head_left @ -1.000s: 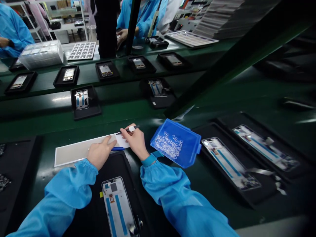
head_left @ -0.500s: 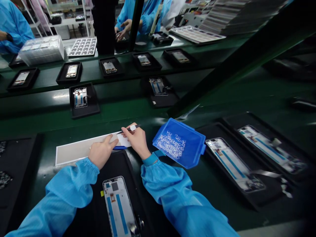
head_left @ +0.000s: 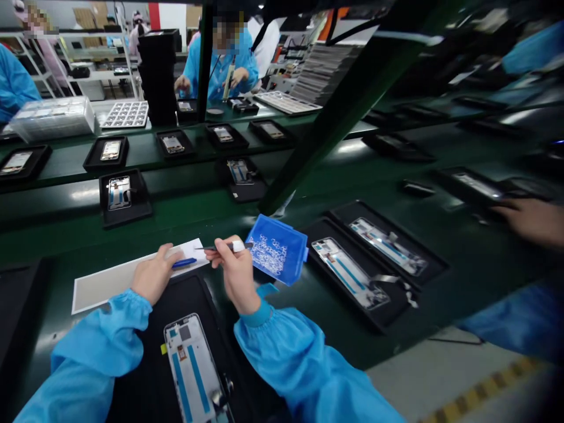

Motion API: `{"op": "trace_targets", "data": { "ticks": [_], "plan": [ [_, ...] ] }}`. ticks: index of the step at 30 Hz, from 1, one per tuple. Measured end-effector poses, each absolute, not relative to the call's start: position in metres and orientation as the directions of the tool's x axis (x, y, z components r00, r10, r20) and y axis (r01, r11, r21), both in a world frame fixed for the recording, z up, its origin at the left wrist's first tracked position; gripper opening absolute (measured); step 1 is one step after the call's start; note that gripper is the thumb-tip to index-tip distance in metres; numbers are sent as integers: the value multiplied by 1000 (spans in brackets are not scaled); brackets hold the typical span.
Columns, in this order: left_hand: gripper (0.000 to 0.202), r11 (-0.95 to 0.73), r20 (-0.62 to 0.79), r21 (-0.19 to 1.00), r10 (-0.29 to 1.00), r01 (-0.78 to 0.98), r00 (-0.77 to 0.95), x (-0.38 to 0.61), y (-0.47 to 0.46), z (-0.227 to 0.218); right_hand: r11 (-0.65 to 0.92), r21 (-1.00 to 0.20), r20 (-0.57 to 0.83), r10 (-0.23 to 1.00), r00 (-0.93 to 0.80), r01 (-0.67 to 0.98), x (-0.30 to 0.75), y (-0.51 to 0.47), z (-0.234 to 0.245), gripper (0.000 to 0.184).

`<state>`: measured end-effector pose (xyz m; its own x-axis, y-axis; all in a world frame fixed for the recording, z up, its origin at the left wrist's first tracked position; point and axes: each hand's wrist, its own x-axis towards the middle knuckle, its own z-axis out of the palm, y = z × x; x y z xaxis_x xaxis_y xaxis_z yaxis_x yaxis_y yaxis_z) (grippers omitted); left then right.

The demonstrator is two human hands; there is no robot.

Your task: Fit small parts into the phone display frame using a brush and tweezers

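Glossy green bench (head_left: 304,311); right fingers (head_left: 225,251) pinch slim tweezers (head_left: 207,248).

Glare streaks the dark green bench (head_left: 317,311); the right edge blurs.

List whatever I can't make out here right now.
All in the head view:
Nearest phone frame: lower end cut off by the bottom edge.
Blue pen-like tool: one end hidden by the left hand.
Tweezers: tip too small to tell whether it holds anything.
Co-worker's hand: blurred, cut off by the right edge.
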<state>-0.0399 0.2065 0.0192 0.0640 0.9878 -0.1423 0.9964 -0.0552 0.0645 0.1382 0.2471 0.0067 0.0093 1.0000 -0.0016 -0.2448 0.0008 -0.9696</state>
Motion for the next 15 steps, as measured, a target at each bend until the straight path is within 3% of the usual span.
{"op": "trace_targets", "data": {
  "ticks": [3,5,8,10,15],
  "plan": [
    [39,96,2,120,995,988,-97,-51,182,36,-48,-968,-46,999,-16,-246,157,214,4,41],
    [35,143,49,267,986,953,-162,-56,161,44,-105,-970,-93,994,-64,-218,165,194,-3,41],
    [31,124,-40,516,992,848,-121,-51,132,41,-166,-978,-149,979,-139,-123,168,171,-15,38],
    [28,134,-123,611,990,780,-73,-42,121,32,-143,-989,-135,976,-170,-37,166,161,-19,35],
    [22,188,-233,661,972,726,-40,-25,118,12,-49,-989,-74,982,-175,142,163,153,-25,30]
  ]
}}
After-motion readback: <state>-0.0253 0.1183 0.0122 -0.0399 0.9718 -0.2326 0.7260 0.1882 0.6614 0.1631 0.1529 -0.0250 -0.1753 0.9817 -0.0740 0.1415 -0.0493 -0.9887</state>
